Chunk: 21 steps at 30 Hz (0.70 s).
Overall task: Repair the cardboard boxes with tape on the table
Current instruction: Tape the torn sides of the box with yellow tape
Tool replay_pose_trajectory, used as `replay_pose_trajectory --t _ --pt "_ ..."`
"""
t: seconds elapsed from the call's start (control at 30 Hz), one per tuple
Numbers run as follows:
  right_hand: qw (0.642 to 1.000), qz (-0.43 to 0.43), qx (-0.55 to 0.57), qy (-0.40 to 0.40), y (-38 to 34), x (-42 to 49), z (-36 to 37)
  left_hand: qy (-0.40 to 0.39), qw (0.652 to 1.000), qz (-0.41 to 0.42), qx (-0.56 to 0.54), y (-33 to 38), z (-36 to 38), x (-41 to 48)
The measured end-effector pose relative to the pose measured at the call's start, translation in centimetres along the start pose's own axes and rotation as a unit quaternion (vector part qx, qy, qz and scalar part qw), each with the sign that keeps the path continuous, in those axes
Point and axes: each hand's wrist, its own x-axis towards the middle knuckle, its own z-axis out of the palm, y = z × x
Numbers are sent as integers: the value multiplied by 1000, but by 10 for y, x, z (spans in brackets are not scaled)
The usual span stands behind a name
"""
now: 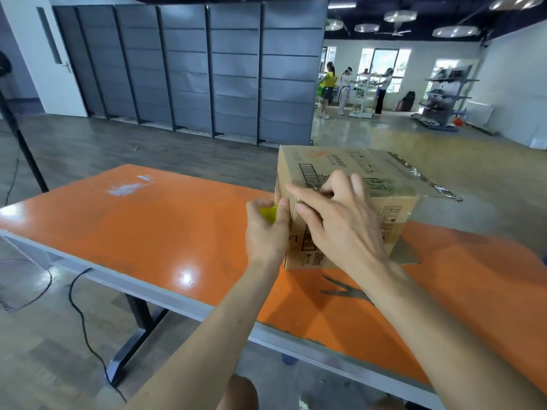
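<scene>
Two bare hands, mine, work on one brown cardboard box (355, 162) printed with black text and a barcode. The box stands on one glossy orange table with a grey edge (148, 229), on the far right part of the top, just ahead of me.

My left hand (266, 235) is at the box's near left corner. Its fingers are curled round one yellow-green roll of tape (268, 213), and the thumb lies against the corner edge of the box.

My right hand (343, 223) lies over the box's near upper edge, just beside the left hand. It is spread, not clenched: the index finger stretches straight to the left along the edge, the thumb presses flat on the front face, and the other fingers bend onto the top.

One strip of shiny, crinkled clear tape (426, 180) runs along the box's far right top edge.

One dark grey tool that looks like a pair of scissors (344, 288) lies on the table near the box, partly hidden by my right forearm. One shiny clear patch (128, 187) sits on the table's far left part, well apart from the box.

Behind the table stand six tall grey panels (189, 72) in a row. Three people (344, 87) stand far off by the windows. One black cable (85, 329) trails over the floor on the left.
</scene>
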Motion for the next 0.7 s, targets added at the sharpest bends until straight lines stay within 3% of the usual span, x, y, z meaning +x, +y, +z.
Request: replay_pose_trajectory --t 0.47,0.7 --pt "998 22 45 41 7 -1 13 -23 999 -9 25 -7 -4 1" --pt "996 12 73 -48 24 0 1 34 996 69 37 0 -7 -10"
